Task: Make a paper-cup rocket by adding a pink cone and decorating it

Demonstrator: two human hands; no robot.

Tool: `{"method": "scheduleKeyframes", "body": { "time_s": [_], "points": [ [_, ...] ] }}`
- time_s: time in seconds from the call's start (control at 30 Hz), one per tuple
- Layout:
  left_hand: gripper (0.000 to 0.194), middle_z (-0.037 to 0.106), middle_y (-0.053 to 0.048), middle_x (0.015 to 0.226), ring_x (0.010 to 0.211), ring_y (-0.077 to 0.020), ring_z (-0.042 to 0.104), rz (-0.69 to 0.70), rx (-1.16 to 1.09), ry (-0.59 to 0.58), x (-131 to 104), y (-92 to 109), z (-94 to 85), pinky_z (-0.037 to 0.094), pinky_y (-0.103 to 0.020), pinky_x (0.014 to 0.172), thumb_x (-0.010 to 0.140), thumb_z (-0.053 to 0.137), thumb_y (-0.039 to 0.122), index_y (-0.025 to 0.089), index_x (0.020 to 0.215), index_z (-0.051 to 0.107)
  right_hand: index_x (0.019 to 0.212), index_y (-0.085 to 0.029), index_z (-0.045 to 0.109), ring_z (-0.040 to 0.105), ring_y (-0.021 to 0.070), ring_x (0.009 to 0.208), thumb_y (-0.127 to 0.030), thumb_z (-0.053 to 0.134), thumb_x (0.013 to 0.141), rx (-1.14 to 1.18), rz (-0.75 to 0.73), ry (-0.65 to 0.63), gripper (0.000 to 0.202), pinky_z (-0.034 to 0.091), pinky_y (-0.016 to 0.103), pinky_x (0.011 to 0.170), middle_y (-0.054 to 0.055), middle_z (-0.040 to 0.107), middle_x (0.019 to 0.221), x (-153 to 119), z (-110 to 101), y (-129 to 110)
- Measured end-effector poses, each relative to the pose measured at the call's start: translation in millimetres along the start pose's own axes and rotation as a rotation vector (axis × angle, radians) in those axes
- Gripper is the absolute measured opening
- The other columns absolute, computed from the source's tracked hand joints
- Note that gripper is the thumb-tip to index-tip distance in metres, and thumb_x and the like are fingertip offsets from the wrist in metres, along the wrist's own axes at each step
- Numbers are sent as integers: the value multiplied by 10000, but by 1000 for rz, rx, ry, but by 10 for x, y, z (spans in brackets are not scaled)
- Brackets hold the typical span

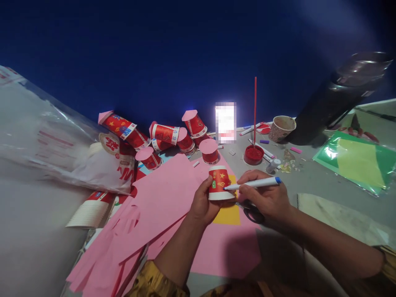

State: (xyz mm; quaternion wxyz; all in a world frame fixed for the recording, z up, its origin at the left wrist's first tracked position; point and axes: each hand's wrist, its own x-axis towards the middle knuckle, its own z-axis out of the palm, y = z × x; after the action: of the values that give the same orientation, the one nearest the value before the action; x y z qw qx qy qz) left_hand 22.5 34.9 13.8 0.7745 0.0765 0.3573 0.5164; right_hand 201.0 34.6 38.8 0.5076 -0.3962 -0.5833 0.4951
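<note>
Pink paper sheets (163, 185), a red pot (253, 156), a patterned cup (281, 131) and a green-and-yellow packet (359, 164) lay spread across a cluttered gray desk (305, 177).

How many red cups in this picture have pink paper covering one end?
6 visible: far-left tilted cup, lower-left cup, middle lying cup, its right neighbour, upper cup above that, and rightmost capped cup just beyond the handheld cup. More may be hidden behind.
</note>
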Motion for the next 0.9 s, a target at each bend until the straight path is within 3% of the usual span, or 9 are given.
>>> {"method": "scheduleKeyframes", "body": {
  "time_s": [0.27, 0.5, 0.77, 0.9],
  "points": [
    [342, 795, -140, 985, 880, -232, 752, 35, -33, 0, -2, -27, 2, 615, -363, 856, 942, 679, 357, 66, 1116, 726, 884, -213, 738, 678, 151, 571, -250, 729, 907, -89, -102, -21, 45, 530, 240, 536, 15, 744, 728, 0, -56, 22],
    [353, 794, -139, 951, 837, -248, 760, 36, -42, 5, 17, -35, -9, 619, -413, 896, 919, 704, 367, 62, 1096, 714, 885, -212, 726, 634, 148, 466, -302, 725, 916, -95, -34, -17, 96, 491, 239, 438, 9, 723, 669, -8, -41, 16],
    [384, 796, -150, 914, 916, -322, 781, 41, -29, 7, 24, -35, -26, 606, -499, 955, 892, 730, 380, 62, 1107, 703, 819, -205, 707, 646, 155, 562, -268, 694, 933, -120, -137, -70, 131, 509, 245, 518, 21, 695, 694, 0, -76, 5],
    [399, 794, -163, 910, 921, -345, 784, 42, -23, 1, 24, -40, -33, 606, -525, 948, 883, 743, 400, 66, 1096, 696, 822, -207, 703, 616, 155, 546, -304, 681, 955, -72, -118, -109, 166, 491, 256, 502, 19, 677, 681, -4, -75, 0]
  ]
}}
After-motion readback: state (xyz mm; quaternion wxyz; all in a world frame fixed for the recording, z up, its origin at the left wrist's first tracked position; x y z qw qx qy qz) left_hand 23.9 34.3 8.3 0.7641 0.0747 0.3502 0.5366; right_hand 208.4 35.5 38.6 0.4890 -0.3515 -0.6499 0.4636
